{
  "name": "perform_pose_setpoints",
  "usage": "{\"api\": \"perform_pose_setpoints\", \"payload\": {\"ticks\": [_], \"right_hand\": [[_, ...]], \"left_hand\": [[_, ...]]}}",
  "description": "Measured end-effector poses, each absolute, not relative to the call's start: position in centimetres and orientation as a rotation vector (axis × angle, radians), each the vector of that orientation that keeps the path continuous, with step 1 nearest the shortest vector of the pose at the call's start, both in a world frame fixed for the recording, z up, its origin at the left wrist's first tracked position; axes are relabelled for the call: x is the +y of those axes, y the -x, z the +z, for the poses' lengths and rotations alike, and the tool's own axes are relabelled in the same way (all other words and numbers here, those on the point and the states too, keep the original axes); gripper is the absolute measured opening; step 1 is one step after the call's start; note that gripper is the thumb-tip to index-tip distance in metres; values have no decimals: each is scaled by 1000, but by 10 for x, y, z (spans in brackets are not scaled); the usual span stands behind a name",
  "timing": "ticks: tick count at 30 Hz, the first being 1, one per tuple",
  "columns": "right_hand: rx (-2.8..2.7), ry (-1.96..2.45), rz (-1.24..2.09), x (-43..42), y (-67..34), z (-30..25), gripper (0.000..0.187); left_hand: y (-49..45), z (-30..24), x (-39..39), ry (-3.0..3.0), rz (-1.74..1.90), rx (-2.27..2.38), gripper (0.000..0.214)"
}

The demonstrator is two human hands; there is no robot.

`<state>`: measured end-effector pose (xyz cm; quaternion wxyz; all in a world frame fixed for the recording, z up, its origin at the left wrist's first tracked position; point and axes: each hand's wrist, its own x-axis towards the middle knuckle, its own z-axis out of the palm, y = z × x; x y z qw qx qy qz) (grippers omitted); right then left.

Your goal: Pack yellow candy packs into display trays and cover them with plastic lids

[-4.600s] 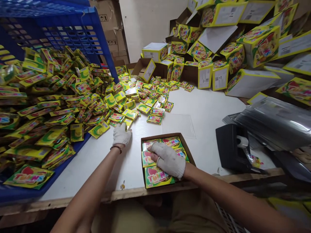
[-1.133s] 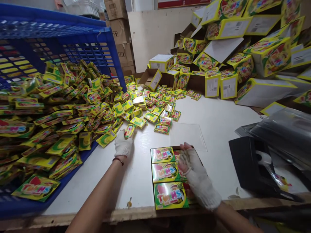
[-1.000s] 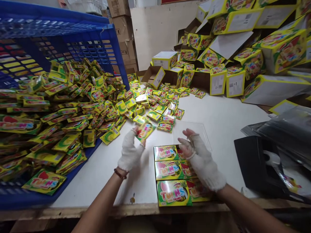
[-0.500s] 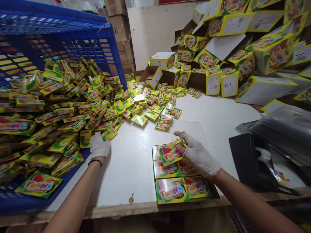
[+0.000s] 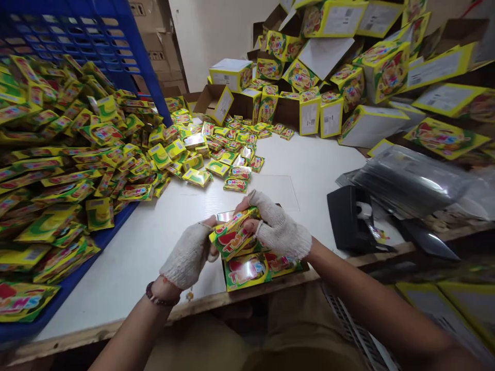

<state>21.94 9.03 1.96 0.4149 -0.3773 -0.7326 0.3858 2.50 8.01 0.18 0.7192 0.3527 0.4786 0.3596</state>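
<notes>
Both my hands wear white fingerless gloves and meet over the table's near edge. My left hand (image 5: 188, 253) and my right hand (image 5: 275, 228) together grip a small stack of yellow-green "Twins" candy packets (image 5: 232, 237), pinched from either side. Just below them lies an open brown tray box (image 5: 305, 266) filled with the same packets (image 5: 247, 270) laid flat. A big heap of loose packets (image 5: 77, 154) spills from the blue crate at my left.
The blue plastic crate (image 5: 127, 67) lies tipped on the white table (image 5: 320, 165). Printed yellow cartons (image 5: 309, 111) pile up at the back and right. A black tape dispenser (image 5: 353, 219) and a roll of clear film (image 5: 410, 180) sit at right.
My left hand left the packet heap and came back to the middle. Both hands now hold a stack of packets above the tray box; half a second ago only the right held one.
</notes>
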Motion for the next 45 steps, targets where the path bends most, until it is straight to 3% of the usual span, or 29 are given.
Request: {"api": "perform_pose_setpoints", "payload": {"ticks": [3, 9, 15, 22, 26, 31, 34, 39, 45], "right_hand": [[-1692, 1178, 929, 82, -229, 20, 16], [-1161, 1236, 1190, 77, -228, 17, 33], [-1058, 1337, 1087, 70, -231, 1, 33], [-996, 1295, 1219, 59, -229, -7, 52], [-1291, 1369, 1247, 56, -261, 12, 38], [-1649, 1697, 1060, 36, -286, 17, 17], [-1702, 1801, 934, 25, -277, 6, 12], [-1683, 1714, 871, 26, -271, -14, 22], [-2062, 1608, 509, 21, -272, -24, 18]], "left_hand": [[-32, -2, 67, -1014, 753, 1003, 62], [-60, -1, 49, -881, 964, 977, 53], [-79, -7, 45, -791, 1167, 952, 44], [-79, -22, 41, -953, 1161, 1052, 39], [-56, -16, 37, -1560, 1189, 1271, 33], [-44, -28, 21, -2417, 1003, 975, 26], [-47, -43, 13, -2530, 1025, 933, 29], [-48, -58, 12, -2496, 1163, 863, 34], [-50, -41, 13, -2543, 1036, 919, 13]]}}
